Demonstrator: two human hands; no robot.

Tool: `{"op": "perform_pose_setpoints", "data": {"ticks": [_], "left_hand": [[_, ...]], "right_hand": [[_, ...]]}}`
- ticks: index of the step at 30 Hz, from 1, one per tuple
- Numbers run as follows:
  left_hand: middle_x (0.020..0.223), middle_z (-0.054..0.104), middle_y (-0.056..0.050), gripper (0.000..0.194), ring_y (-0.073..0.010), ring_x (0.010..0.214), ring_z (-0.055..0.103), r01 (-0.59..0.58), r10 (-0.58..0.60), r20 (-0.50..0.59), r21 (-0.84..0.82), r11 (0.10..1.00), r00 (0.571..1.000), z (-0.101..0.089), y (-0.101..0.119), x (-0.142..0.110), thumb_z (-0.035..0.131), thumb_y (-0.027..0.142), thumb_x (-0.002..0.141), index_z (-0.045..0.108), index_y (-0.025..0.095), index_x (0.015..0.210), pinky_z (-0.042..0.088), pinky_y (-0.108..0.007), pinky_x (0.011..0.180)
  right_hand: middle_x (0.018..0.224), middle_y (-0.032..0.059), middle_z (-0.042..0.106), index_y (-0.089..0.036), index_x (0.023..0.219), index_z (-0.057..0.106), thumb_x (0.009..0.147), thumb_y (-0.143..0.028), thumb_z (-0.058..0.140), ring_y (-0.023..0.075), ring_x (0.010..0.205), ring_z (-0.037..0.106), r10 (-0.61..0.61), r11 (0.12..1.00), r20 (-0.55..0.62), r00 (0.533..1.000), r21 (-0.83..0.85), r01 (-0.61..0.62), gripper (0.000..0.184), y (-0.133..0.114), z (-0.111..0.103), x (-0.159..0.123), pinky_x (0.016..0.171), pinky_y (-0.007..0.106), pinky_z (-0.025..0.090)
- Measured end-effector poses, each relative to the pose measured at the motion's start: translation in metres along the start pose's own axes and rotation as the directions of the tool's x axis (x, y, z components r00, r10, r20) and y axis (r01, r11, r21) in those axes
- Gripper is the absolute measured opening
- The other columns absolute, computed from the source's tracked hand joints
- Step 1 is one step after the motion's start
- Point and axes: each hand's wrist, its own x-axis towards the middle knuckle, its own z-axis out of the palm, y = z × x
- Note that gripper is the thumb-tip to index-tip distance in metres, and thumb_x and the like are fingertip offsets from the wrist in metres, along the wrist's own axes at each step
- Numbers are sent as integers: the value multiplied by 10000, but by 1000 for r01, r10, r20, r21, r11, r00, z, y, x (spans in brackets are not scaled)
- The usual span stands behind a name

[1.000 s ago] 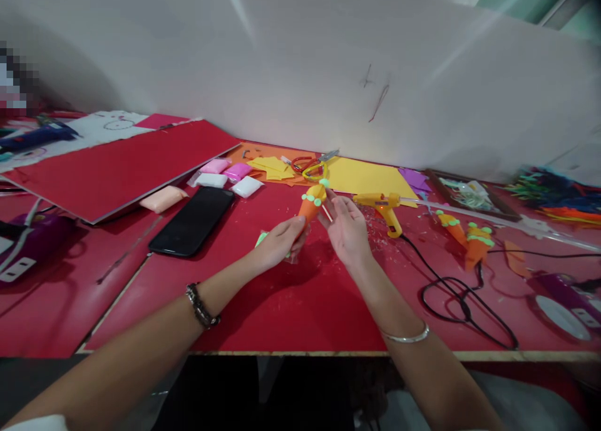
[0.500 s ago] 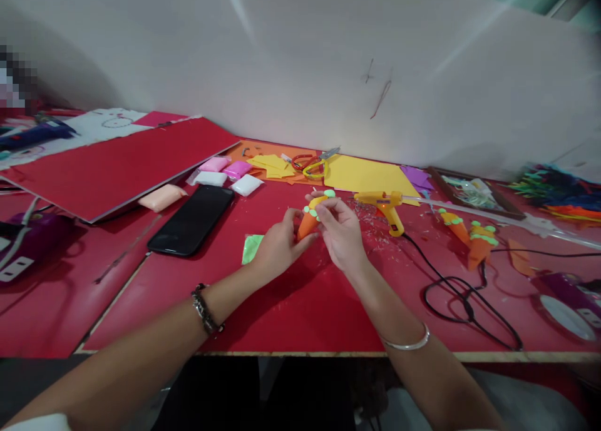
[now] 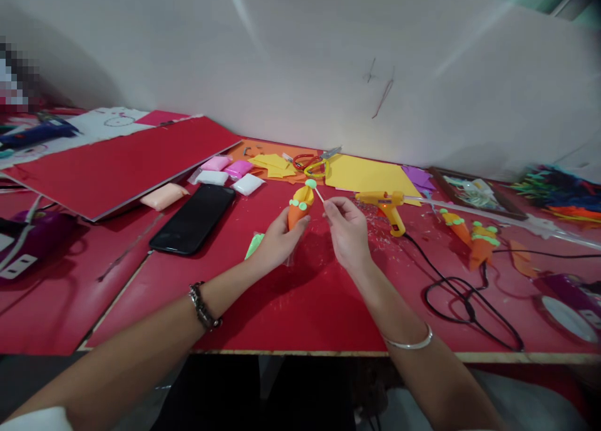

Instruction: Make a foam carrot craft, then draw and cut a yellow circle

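Observation:
My left hand (image 3: pixel 273 244) is wrapped round a small orange cone craft (image 3: pixel 297 214) with a yellow top and light green balls round its rim. In my right hand (image 3: pixel 349 232) a thin white stick (image 3: pixel 319 195) is pinched between thumb and fingers. It slants up to a green ball (image 3: pixel 310 184) at the top of the craft; whether the ball is on the stick or on the craft I cannot tell. Beside my left hand lies a green packet (image 3: pixel 254 245), partly covered. A yellow glue gun (image 3: pixel 382 201) rests to the right of my right hand.
A black phone (image 3: pixel 192 219) and several clay packets (image 3: pixel 164 196) lie on the left. Scissors (image 3: pixel 319 162) and yellow sheets (image 3: pixel 373 174) are at the back. Two similar cone crafts (image 3: pixel 482 243) and a looped black cable (image 3: pixel 464 299) are on the right, near a purple power strip (image 3: pixel 570 296).
My right hand has drawn back to the right from the cone craft, and the white stick now shows. My left hand has shifted slightly left with the craft, which stands more upright.

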Motion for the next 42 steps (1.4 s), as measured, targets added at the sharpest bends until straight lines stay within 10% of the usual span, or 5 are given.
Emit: {"op": "perform_pose_setpoints", "data": {"ticks": [9, 25, 42], "left_hand": [[496, 320, 87, 172, -28, 389, 271, 13, -10, 48, -63, 998, 999, 3, 1, 0, 468, 320, 804, 375, 186, 750, 213, -165, 386], [485, 333, 90, 155, -17, 370, 265, 27, -20, 53, -130, 991, 998, 6, 2, -3, 477, 312, 805, 399, 183, 770, 199, -155, 373], [464, 333, 93, 174, -23, 360, 272, 14, -9, 43, -122, 992, 999, 6, 3, -4, 481, 308, 798, 394, 180, 720, 207, -157, 360]], "right_hand": [[887, 1, 641, -223, 838, 643, 676, -234, 623, 123, 859, 580, 44, 997, 64, 997, 54, -48, 163, 0, 3, -3, 855, 293, 444], [855, 16, 548, -206, 802, 604, 747, -190, 550, 117, 827, 550, -255, 882, 185, 949, -358, 307, 79, -7, 5, -6, 746, 252, 471], [846, 23, 577, -203, 798, 613, 757, -199, 540, 120, 831, 555, -254, 899, 188, 949, -316, 304, 84, -3, 3, -3, 753, 263, 464]]}}
